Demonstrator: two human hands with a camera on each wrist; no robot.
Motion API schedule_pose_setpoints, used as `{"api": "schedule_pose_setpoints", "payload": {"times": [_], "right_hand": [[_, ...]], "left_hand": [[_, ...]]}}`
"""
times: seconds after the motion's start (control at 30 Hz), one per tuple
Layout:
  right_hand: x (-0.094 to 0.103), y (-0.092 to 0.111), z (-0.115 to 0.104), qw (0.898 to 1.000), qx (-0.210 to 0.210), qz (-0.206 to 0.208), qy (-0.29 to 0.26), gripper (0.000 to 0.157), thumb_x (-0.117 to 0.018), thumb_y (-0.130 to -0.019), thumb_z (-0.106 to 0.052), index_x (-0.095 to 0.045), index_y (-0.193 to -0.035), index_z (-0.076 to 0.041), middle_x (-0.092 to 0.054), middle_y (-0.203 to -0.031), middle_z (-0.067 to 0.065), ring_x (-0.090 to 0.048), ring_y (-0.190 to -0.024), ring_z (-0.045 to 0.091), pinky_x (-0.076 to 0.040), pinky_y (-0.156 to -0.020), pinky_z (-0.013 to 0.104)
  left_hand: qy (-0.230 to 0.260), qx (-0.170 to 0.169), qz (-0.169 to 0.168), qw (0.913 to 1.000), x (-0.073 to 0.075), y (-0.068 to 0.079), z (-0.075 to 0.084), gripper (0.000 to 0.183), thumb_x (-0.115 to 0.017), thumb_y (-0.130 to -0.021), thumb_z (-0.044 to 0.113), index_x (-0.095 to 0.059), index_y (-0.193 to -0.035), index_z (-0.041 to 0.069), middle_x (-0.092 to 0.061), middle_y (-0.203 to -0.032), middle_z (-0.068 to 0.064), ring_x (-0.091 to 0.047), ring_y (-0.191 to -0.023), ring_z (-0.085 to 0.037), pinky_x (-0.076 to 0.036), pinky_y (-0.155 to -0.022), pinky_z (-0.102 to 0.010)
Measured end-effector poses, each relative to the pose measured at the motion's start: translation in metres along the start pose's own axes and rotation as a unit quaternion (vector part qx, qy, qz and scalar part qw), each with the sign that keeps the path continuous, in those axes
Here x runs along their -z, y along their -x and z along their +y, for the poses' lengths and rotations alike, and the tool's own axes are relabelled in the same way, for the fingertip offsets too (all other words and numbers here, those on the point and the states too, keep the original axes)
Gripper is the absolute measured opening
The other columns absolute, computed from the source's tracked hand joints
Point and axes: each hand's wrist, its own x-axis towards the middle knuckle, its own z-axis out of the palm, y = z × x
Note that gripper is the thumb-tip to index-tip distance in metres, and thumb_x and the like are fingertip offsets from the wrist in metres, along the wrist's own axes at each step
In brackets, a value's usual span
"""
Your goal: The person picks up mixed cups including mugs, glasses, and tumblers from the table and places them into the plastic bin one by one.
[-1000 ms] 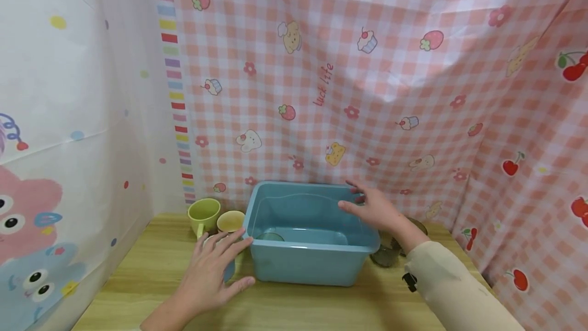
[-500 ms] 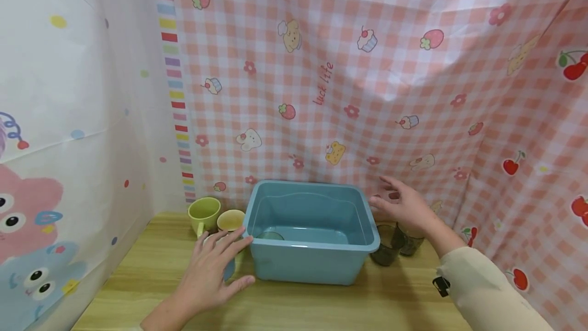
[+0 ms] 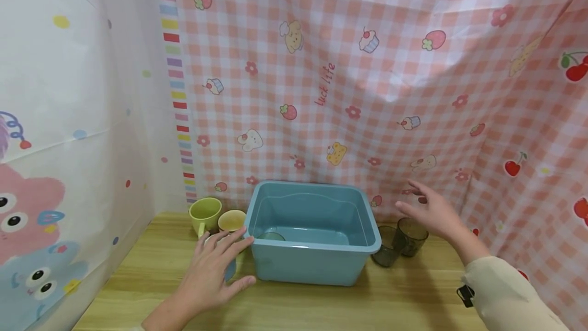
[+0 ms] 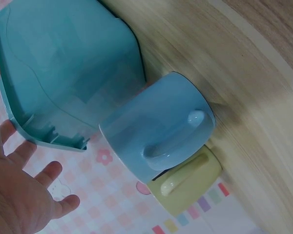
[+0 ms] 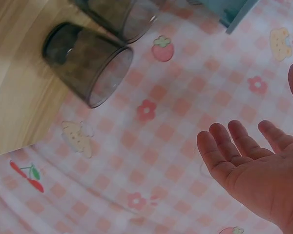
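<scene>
A blue plastic bin [image 3: 305, 267] stands on the table. My left hand [image 3: 209, 277] has its fingers spread, with the fingertips at the bin's left rim. Beneath that hand is a blue mug [image 4: 158, 109], mostly hidden in the head view. A green mug [image 3: 204, 212] and a pale yellow cup [image 3: 231, 220] stand behind it. My right hand [image 3: 432, 214] hovers, holding nothing, above two dark see-through glasses, one nearer the bin [image 3: 385, 252] and the other farther right [image 3: 415, 239]. Inside the bin, at its left, the rim of a greenish glass [image 3: 272, 236] shows.
The wooden table [image 3: 321, 305] extends in front of the bin. A pink checked curtain [image 3: 317, 132] hangs close behind the bin, and another patterned cloth [image 3: 105, 178] closes off the left side.
My right hand has moved from over the bin's right side to the right, now above the dark glasses, which are uncovered. My left hand has stayed in place.
</scene>
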Motion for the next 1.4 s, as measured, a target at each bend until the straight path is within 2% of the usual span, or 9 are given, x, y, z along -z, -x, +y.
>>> {"api": "schedule_pose_setpoints", "payload": {"times": [0.2, 0.37, 0.6, 0.87, 1.03, 1.27, 1.4], "right_hand": [[0.005, 0.005, 0.016, 1.0, -0.016, 0.004, 0.011, 0.096, -0.054, -0.09, -0.068, -0.018, -0.159, -0.013, -0.034, -0.154, 0.031, -0.039, -0.134, 0.054, -0.042, -0.099, 0.067], [0.007, 0.008, 0.032, 0.999, -0.02, 0.016, 0.035, 0.098, -0.054, -0.09, -0.067, -0.018, -0.159, -0.007, -0.032, -0.154, 0.033, -0.038, -0.132, 0.057, -0.041, -0.097, 0.07], [0.005, 0.014, 0.049, 0.997, -0.005, 0.044, 0.061, 0.096, -0.056, -0.091, -0.064, -0.023, -0.156, -0.001, -0.034, -0.152, 0.034, -0.041, -0.129, 0.058, -0.04, -0.096, 0.071], [0.002, 0.016, 0.065, 0.996, -0.031, 0.03, 0.072, 0.101, -0.052, -0.09, -0.069, -0.015, -0.159, -0.006, -0.029, -0.154, 0.035, -0.036, -0.129, 0.06, -0.038, -0.094, 0.073], [-0.002, 0.017, 0.075, 0.995, -0.053, 0.018, 0.08, 0.103, -0.05, -0.089, -0.072, -0.012, -0.159, -0.007, -0.027, -0.153, 0.037, -0.036, -0.127, 0.062, -0.039, -0.092, 0.073], [-0.007, 0.016, 0.088, 0.994, -0.057, 0.024, 0.095, 0.105, -0.052, -0.088, -0.072, -0.017, -0.157, 0.0, -0.032, -0.147, 0.042, -0.04, -0.123, 0.063, -0.041, -0.091, 0.072], [-0.01, 0.016, 0.094, 0.993, -0.06, 0.02, 0.095, 0.106, -0.052, -0.088, -0.072, -0.016, -0.157, 0.0, -0.032, -0.148, 0.041, -0.039, -0.123, 0.064, -0.04, -0.091, 0.073]], "left_hand": [[0.001, 0.001, -0.001, 1.0, 0.0, 0.0, 0.001, 0.074, -0.068, -0.079, 0.068, -0.053, -0.142, 0.031, -0.048, -0.152, 0.003, -0.048, -0.131, -0.033, -0.024, -0.107, -0.073], [0.0, 0.0, 0.0, 1.0, 0.0, -0.001, 0.001, 0.075, -0.074, -0.077, 0.063, -0.053, -0.141, 0.03, -0.049, -0.152, 0.002, -0.048, -0.131, -0.034, -0.025, -0.106, -0.073], [-0.002, -0.001, 0.002, 1.0, -0.001, -0.002, 0.001, 0.076, -0.077, -0.075, 0.059, -0.053, -0.141, 0.03, -0.049, -0.152, 0.003, -0.048, -0.131, -0.034, -0.026, -0.106, -0.073], [-0.002, 0.0, 0.0, 1.0, -0.001, -0.001, 0.001, 0.076, -0.077, -0.076, 0.059, -0.051, -0.143, 0.033, -0.049, -0.152, 0.003, -0.048, -0.131, -0.033, -0.026, -0.106, -0.072], [0.001, 0.003, -0.005, 1.0, 0.0, -0.001, 0.002, 0.074, -0.072, -0.078, 0.064, -0.052, -0.142, 0.033, -0.048, -0.153, 0.004, -0.048, -0.132, -0.033, -0.025, -0.106, -0.073], [0.002, 0.005, -0.008, 1.0, -0.001, -0.001, 0.002, 0.073, -0.067, -0.08, 0.069, -0.051, -0.143, 0.033, -0.047, -0.153, 0.004, -0.047, -0.132, -0.033, -0.024, -0.108, -0.072], [0.001, 0.003, -0.004, 1.0, -0.001, 0.0, 0.001, 0.073, -0.066, -0.08, 0.069, -0.052, -0.142, 0.033, -0.048, -0.152, 0.004, -0.048, -0.131, -0.033, -0.024, -0.107, -0.072]]}}
